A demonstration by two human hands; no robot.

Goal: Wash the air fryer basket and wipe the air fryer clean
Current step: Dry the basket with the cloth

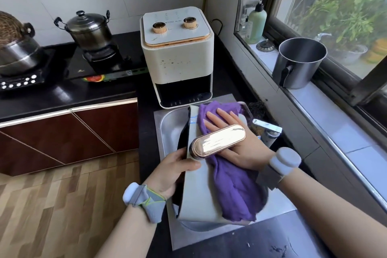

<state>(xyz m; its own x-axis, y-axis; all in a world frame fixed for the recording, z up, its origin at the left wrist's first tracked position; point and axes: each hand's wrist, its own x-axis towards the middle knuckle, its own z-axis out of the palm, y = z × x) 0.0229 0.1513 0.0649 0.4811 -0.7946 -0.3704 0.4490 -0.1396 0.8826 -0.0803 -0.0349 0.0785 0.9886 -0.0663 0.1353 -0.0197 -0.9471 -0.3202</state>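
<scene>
Right hand (234, 132) fingers flat on cloth (232, 184), seemingly over basket (196, 195).

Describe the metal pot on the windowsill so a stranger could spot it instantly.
Start at the window on the right and follow its tiled sill. The metal pot stands there, right of the green pump bottle. Unlike the stove pots, it is lidless, straight-sided and empty.

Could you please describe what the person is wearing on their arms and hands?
Both forearms are bare, with no sleeves or gloves. The left wrist carries a grey strap with yellow-green stitching and a rounded white module. The right wrist has a grey band topped by a round white puck-shaped module.
</scene>
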